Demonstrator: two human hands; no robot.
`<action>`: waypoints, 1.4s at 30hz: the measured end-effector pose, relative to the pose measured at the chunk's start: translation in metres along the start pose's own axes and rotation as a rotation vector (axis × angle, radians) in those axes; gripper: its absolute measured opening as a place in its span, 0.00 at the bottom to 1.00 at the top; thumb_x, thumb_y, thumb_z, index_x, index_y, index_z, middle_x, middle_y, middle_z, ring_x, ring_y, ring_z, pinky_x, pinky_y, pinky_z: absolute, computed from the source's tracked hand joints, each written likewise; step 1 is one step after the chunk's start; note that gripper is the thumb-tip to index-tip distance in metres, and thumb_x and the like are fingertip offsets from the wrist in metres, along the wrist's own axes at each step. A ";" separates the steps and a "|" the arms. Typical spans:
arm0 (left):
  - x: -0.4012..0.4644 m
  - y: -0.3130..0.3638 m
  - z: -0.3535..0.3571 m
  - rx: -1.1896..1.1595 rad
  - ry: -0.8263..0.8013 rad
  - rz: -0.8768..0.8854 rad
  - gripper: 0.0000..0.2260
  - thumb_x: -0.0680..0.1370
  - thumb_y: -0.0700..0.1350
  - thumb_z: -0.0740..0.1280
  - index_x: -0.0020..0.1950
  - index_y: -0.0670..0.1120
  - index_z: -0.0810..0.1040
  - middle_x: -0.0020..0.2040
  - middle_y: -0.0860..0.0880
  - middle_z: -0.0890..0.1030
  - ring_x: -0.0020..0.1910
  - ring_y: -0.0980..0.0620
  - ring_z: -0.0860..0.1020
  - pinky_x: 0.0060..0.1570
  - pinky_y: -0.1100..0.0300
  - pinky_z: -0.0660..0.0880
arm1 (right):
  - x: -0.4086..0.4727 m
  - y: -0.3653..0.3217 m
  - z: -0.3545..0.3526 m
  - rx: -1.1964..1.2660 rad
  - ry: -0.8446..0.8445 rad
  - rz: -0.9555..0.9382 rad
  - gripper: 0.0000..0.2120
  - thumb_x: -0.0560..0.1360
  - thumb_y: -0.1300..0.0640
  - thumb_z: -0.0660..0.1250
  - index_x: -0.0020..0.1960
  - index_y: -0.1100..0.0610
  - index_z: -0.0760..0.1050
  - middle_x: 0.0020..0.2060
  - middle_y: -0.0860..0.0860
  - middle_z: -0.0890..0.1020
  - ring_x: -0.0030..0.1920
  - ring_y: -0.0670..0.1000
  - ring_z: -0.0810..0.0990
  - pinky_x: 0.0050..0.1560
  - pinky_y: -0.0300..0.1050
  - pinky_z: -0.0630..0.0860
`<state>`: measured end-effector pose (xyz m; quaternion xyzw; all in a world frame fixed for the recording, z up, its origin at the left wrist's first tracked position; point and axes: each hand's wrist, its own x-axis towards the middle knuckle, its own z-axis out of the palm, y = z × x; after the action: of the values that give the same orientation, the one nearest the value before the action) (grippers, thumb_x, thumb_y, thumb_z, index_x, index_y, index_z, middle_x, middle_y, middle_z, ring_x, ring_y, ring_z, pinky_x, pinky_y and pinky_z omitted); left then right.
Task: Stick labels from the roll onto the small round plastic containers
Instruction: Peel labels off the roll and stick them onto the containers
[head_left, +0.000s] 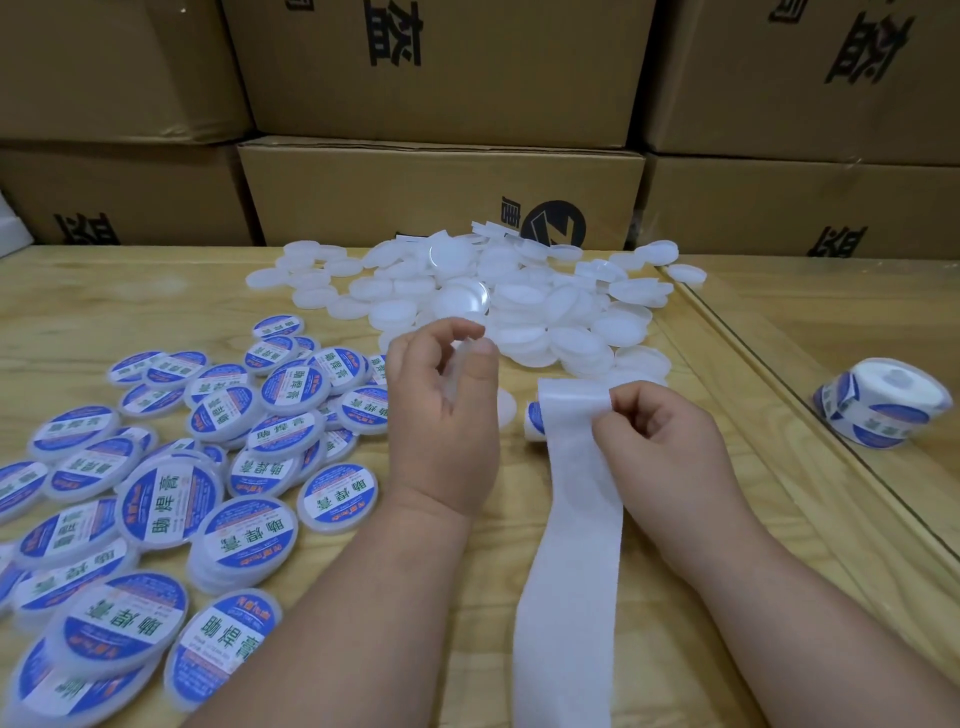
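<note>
— Cardboard cartons (441, 67) stacked behind a pale wooden table (130, 306); where's the container?

— Left hand (441, 410) holds a clear round container (460, 364) on edge, thumb and curled fingers pinching its rim, above the table. The unlabelled heap (498, 296) lies just beyond, the labelled containers (156, 488) to the left.

— And the right?

— Right hand (660, 447) pinches the white backing strip (571, 519) at its edge, thumb against forefinger, other fingers curled. The strip runs from the label roll (535, 421), just left of those fingers, towards the body. A second roll (883, 400) sits well to the right.
</note>
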<state>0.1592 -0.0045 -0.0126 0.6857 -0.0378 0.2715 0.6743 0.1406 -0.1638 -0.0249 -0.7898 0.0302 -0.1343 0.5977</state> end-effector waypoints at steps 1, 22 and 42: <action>-0.001 0.000 0.001 -0.061 -0.019 0.009 0.13 0.71 0.60 0.61 0.50 0.56 0.77 0.50 0.57 0.77 0.43 0.62 0.75 0.44 0.72 0.70 | 0.000 0.000 0.000 0.005 0.006 -0.018 0.06 0.74 0.57 0.68 0.39 0.57 0.77 0.29 0.46 0.73 0.28 0.46 0.68 0.29 0.39 0.67; -0.007 -0.006 0.008 0.134 -0.339 -0.057 0.11 0.72 0.46 0.66 0.49 0.61 0.75 0.49 0.61 0.83 0.53 0.59 0.81 0.51 0.58 0.77 | -0.004 -0.005 0.000 0.037 -0.083 -0.030 0.03 0.73 0.58 0.68 0.45 0.55 0.81 0.33 0.51 0.79 0.32 0.51 0.72 0.37 0.46 0.70; -0.007 -0.004 0.008 0.144 -0.384 -0.062 0.11 0.73 0.49 0.71 0.51 0.61 0.73 0.48 0.61 0.83 0.50 0.56 0.82 0.51 0.49 0.81 | -0.005 -0.007 0.000 0.091 -0.118 -0.036 0.07 0.78 0.51 0.71 0.44 0.53 0.83 0.40 0.55 0.85 0.38 0.49 0.80 0.39 0.47 0.76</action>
<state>0.1575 -0.0141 -0.0191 0.7721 -0.1249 0.1170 0.6121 0.1350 -0.1610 -0.0191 -0.7689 -0.0255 -0.0993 0.6311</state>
